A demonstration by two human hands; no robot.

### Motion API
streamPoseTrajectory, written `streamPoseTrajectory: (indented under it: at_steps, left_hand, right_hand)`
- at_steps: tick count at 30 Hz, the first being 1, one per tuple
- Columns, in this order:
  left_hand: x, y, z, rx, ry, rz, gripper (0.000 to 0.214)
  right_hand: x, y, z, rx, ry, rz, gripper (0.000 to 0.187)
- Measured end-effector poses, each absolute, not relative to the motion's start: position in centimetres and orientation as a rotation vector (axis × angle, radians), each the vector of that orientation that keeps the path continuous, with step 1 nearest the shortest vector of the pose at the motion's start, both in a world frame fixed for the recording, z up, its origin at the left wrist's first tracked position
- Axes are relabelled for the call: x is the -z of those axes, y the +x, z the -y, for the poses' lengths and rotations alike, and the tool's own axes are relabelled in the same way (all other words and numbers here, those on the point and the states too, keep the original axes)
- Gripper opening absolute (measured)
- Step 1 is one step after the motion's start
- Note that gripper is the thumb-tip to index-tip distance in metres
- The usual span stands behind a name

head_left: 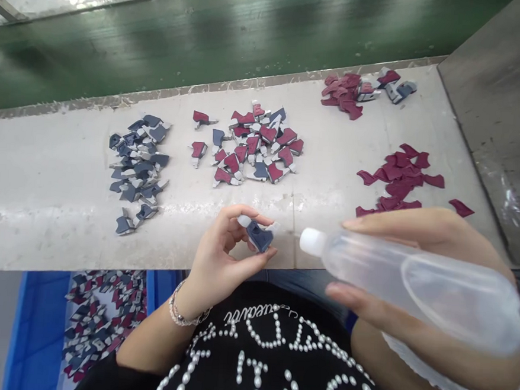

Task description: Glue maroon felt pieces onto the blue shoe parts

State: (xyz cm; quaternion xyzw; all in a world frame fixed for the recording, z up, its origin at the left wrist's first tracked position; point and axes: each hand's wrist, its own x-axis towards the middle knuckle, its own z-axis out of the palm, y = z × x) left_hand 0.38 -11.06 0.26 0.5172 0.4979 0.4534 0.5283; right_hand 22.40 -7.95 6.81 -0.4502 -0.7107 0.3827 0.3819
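My left hand (224,261) pinches a small navy cut piece (259,236) between thumb and fingers, just over the front edge of the white table (40,209). My right hand (435,231) is wrapped around a translucent plastic squeeze bottle (397,276). The bottle lies nearly level, and its white nozzle (312,241) points at the navy piece with a small gap between them. On the table stand a navy pile (137,162), a mixed maroon-and-white pile (254,147) and a maroon pile (397,175).
Another maroon heap (350,91) lies at the table's far edge. Behind that edge runs a green conveyor belt (208,43). A grey metal panel (497,116) stands at the right. Below the table at the left, a blue crate (36,334) holds many cut pieces.
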Motion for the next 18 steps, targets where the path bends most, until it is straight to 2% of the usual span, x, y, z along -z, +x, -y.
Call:
streamPoseTrajectory:
  at_steps: [2,5,6,7,8,12,14,18]
  left_hand:
    - [0.1,0.0,10.9,-1.099,1.18,-1.241,0.041]
    - [0.9,-1.0,10.5,-1.098,1.066,-1.353,0.043]
    - [1.2,-1.4,10.3,-1.081,1.033,-1.39,0.044]
    - [1.6,-1.7,10.1,-1.056,1.004,-1.422,0.045]
    - [1.9,-2.0,9.9,-1.03,0.985,-1.438,0.046]
    - [2.9,-2.7,9.3,-0.982,0.933,-1.416,0.046]
    - [3.1,-2.6,9.3,-0.963,0.921,-1.393,0.045]
    - [3.3,-2.3,9.4,-0.894,0.927,-1.371,0.04]
  right_hand:
    - [-5.9,23.2,7.0,-1.039,-1.113,1.813,0.039]
    - [-3.2,23.7,5.4,-1.357,-0.906,1.771,0.052]
    - [-2.1,23.6,5.0,-1.454,-0.891,1.693,0.046]
    - [-1.0,23.4,4.6,-1.436,-0.926,1.66,0.031]
    - [0.1,23.1,4.3,-1.404,-0.969,1.642,0.025]
    - [2.9,21.8,3.7,-1.325,-1.085,1.688,0.036]
    - [3.2,22.0,3.7,-1.294,-1.123,1.764,0.036]
    - [2.9,24.8,3.3,-1.116,-1.336,1.898,0.048]
